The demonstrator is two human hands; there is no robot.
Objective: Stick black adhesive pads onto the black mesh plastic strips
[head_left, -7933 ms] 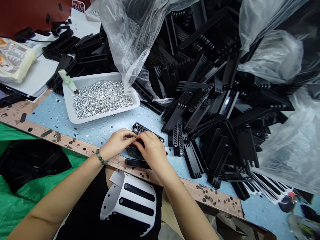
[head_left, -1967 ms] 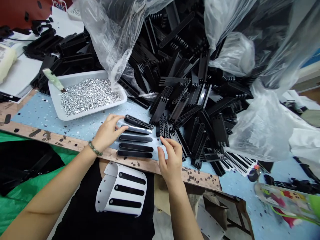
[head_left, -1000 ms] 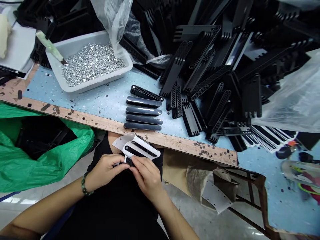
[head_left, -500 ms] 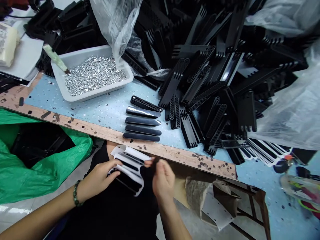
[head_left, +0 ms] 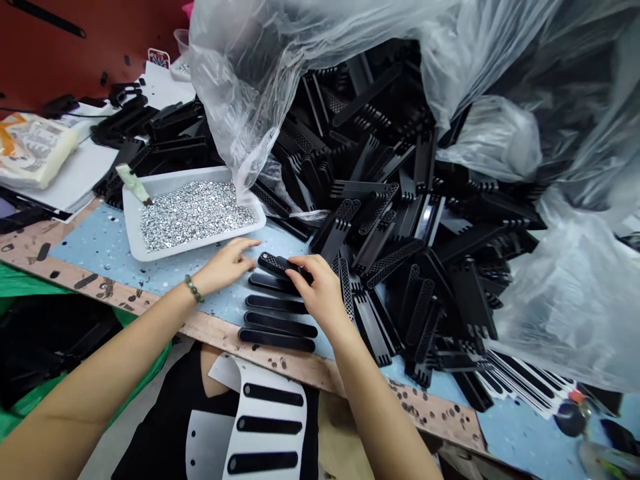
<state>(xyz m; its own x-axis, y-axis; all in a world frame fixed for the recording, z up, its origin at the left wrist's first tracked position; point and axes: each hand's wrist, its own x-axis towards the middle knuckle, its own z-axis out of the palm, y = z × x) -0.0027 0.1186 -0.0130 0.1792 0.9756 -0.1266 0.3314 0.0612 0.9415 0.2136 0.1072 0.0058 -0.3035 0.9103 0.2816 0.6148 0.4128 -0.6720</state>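
Observation:
On the table, my right hand (head_left: 320,290) pinches a thin black strip (head_left: 284,263) over the uppermost black bar (head_left: 269,261), which has a honeycomb face and a metal nut at its left end. My fingers cover the right part of both. To the left, my left hand (head_left: 227,265) is empty, thumb and fingers apart, close to that bar's end. Below it, several smooth black bars (head_left: 277,323) lie in a row. A white backing sheet (head_left: 265,405) with black rounded strips rests across my lap.
A white tray (head_left: 131,230) of small metal nuts, with a green-handled brush (head_left: 131,179), stands at left. Piled black toothed parts (head_left: 370,220) fill the right, under clear plastic bags (head_left: 345,30). More strip sheets (head_left: 530,380) lie at the far right.
Both hands have risen from the sheet at my lap to the bars on the table. My left hand has let go of the sheet, and the view has tilted up.

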